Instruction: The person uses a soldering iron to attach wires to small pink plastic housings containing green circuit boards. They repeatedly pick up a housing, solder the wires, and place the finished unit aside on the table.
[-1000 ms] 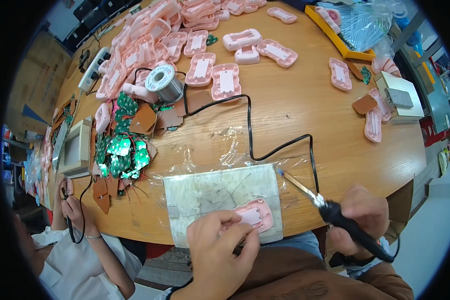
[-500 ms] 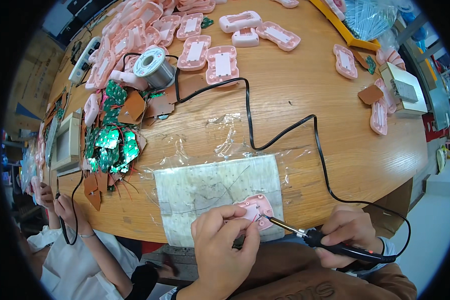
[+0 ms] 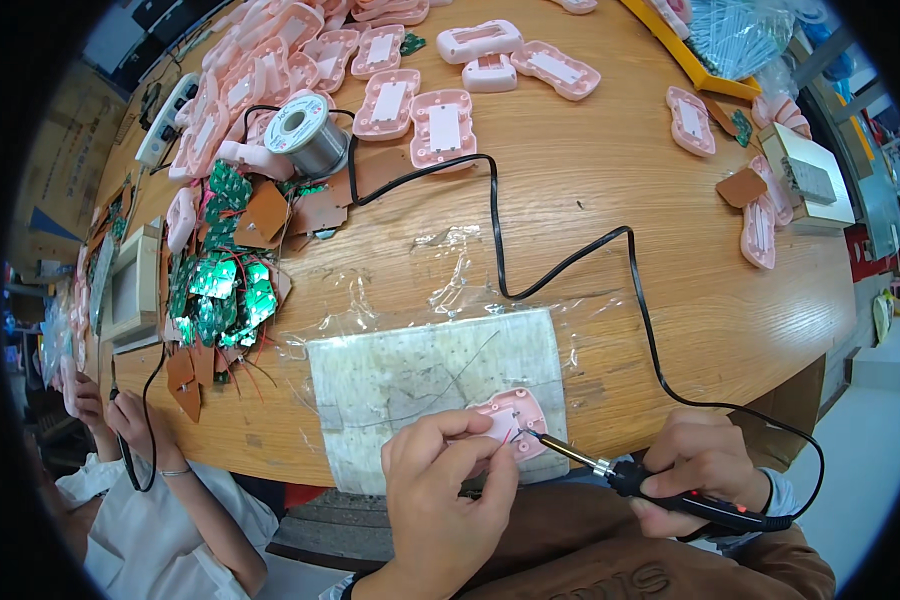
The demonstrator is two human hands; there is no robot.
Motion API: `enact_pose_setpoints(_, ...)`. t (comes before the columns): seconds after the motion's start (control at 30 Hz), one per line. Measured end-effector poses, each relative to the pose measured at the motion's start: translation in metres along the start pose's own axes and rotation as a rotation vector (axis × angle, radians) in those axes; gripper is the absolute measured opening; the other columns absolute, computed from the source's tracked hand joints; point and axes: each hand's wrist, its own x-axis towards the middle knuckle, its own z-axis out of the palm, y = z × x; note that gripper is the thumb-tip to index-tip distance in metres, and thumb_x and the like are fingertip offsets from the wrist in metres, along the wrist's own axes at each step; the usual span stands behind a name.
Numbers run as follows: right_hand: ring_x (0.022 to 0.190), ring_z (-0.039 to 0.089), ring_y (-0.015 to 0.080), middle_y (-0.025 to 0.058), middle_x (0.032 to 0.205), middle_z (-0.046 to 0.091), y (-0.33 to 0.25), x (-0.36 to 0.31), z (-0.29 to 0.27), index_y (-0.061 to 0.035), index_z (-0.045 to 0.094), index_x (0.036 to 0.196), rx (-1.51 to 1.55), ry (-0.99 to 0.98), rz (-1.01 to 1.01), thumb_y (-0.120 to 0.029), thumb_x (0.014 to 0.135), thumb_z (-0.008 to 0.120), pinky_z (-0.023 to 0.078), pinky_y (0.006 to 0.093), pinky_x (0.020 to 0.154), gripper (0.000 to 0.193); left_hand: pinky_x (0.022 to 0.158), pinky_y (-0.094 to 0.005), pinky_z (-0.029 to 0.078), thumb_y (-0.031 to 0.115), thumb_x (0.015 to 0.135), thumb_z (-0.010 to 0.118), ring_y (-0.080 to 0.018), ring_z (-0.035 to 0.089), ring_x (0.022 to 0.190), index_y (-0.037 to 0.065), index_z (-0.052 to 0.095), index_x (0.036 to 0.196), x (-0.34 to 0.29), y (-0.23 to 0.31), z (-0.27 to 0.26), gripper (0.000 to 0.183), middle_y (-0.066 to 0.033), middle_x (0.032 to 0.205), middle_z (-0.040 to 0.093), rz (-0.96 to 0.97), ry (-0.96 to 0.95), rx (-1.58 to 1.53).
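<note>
My right hand (image 3: 705,465) is closed round the black handle of a soldering iron (image 3: 573,454). The iron's tip meets the inside of a pink plastic shell (image 3: 532,412), near its side edge. That shell lies open side up on a worn whitish mat (image 3: 370,400) at the table's front edge. My left hand (image 3: 445,500) reaches over the shell's left part, thumb and forefinger pinched on a thin red wire (image 3: 507,437) close to the tip. The left fingers hide part of the shell and the wire's other end.
A black cord (image 3: 555,272) winds across the table to the iron. Solder wire spool (image 3: 315,145), green circuit boards (image 3: 215,285) and piled pink shells (image 3: 260,75) stand left. A box (image 3: 805,180) stands right. A co-worker's hand (image 3: 140,425) holds another iron at far left.
My two hands, the soldering iron and the shell stay almost still. At the far left, the co-worker's hand with a pink piece has shifted slightly, and a dark shape beside their arm is gone.
</note>
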Motion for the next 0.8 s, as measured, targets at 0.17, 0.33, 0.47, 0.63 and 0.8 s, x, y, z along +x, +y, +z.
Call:
enact_pose_setpoints(0.17,0.053,0.053,0.0177,0.0052,0.069,0.058,0.0008,0.0015,0.0012,-0.0061,0.062,0.082,0.013,0.002,-0.017,-0.004,0.064,0.079,0.038,0.0270,0.043,0.025,0.065,-0.0239,0.057,-0.004,0.075,0.071,-0.0180,0.060,0.088,-0.003,0.066,0.082,0.0006,0.0003,0.0003,0.008,-0.0107,0.099,0.059,-0.025,0.001,-0.018)
enact_pose_setpoints(0.33,0.052,0.054,0.0178,0.0057,0.068,0.058,-0.0011,0.0031,-0.0052,-0.0061,0.061,0.082,-0.016,0.056,-0.017,-0.005,0.063,0.080,0.039,0.0270,0.043,0.027,0.065,-0.0242,0.057,-0.005,0.074,0.071,-0.0180,0.059,0.088,-0.003,0.066,0.081,0.0012,0.0001,0.0006,0.008,-0.0108,0.099,0.059,0.009,0.003,0.024)
enact_pose_setpoints(0.47,0.051,0.054,0.0177,0.0059,0.067,0.058,0.0003,0.0028,-0.0061,-0.0059,0.061,0.081,-0.013,0.060,-0.018,-0.005,0.063,0.080,0.039,0.0270,0.042,0.027,0.065,-0.0245,0.057,-0.005,0.074,0.071,-0.0183,0.059,0.088,-0.002,0.066,0.081,0.0012,-0.0005,0.0008,0.009,-0.0107,0.099,0.059,0.001,0.005,0.016)
enact_pose_setpoints(0.63,0.051,0.054,0.0175,0.0061,0.067,0.058,0.0028,0.0013,-0.0046,-0.0058,0.061,0.082,0.001,0.082,-0.019,-0.005,0.063,0.080,0.038,0.0270,0.042,0.027,0.066,-0.0258,0.056,-0.004,0.074,0.071,-0.0191,0.060,0.087,-0.002,0.066,0.080,0.0026,-0.0030,-0.0006,0.008,-0.0107,0.098,0.060,0.053,0.000,0.074)
enact_pose_setpoints(0.8,0.051,0.053,0.0173,0.0059,0.067,0.058,0.0037,0.0014,-0.0050,-0.0061,0.060,0.081,-0.001,0.076,-0.024,-0.005,0.064,0.080,0.037,0.0272,0.042,0.026,0.066,-0.0268,0.055,-0.004,0.074,0.071,-0.0198,0.062,0.086,-0.003,0.065,0.079,0.0027,-0.0036,-0.0009,0.008,-0.0110,0.097,0.060,0.045,0.001,0.076)
